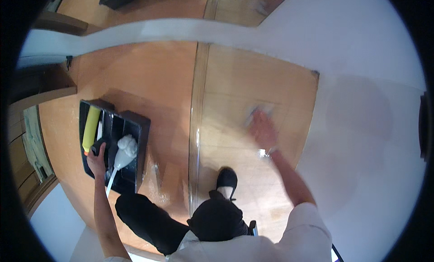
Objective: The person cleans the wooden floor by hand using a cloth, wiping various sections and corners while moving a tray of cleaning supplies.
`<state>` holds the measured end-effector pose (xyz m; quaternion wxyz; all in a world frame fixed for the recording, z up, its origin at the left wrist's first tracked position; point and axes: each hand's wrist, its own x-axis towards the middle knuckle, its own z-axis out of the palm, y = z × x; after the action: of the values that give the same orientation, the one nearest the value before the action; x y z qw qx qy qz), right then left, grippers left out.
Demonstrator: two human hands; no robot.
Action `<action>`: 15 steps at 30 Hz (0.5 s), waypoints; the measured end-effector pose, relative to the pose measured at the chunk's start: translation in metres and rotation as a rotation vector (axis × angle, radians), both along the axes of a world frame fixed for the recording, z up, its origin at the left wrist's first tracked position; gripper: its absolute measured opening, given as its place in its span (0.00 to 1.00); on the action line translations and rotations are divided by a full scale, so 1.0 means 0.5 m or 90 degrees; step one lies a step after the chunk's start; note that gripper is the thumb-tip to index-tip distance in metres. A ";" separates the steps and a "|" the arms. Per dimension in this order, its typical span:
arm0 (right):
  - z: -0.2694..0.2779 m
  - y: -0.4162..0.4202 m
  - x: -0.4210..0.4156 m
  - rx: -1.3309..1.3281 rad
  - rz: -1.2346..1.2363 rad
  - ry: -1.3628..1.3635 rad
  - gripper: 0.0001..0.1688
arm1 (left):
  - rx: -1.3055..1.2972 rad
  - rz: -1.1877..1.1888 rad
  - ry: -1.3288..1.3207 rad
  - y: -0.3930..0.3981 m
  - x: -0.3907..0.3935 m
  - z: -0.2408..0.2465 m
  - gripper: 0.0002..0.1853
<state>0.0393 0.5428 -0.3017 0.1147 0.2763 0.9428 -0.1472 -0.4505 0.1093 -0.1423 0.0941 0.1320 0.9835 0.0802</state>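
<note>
My left hand [96, 162] grips a black part [101, 146] at the left side of a black plastic caddy [143, 140]; whether it is the caddy's own handle or a separate item, I cannot tell. In the caddy lie a yellow bottle [91, 128] with an orange tip and a white-handled brush [123, 158] with a fluffy white head. Blurred by motion, my right hand [264, 129] is low over the light wooden floor [234, 75]. Under its fingers is a pale, thin cloth [268, 109], partly hidden by the hand.
A raised wooden strip [196, 109] divides the light floor from orange-brown flooring [152, 72]. White wall [356, 126] rises on the right. Beyond a white ledge [162, 29], a mirror-like surface repeats the floor and caddy. My black shoe [227, 179] rests on the light floor.
</note>
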 end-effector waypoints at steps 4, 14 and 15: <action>-0.025 0.279 -0.102 0.194 -0.196 -0.035 0.45 | 0.043 -0.018 -0.005 0.002 0.002 0.001 0.30; 0.108 -0.181 -0.070 -0.113 0.120 -0.259 0.49 | -0.009 0.017 0.039 0.019 0.013 0.009 0.30; 0.079 -0.140 -0.109 -0.038 0.079 -0.090 0.47 | -0.007 0.016 0.038 0.019 0.012 0.008 0.30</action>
<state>-0.0149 0.4726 -0.2623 0.1979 0.2236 0.9428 -0.1484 -0.4445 0.1186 -0.1382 0.0647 0.1213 0.9879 0.0718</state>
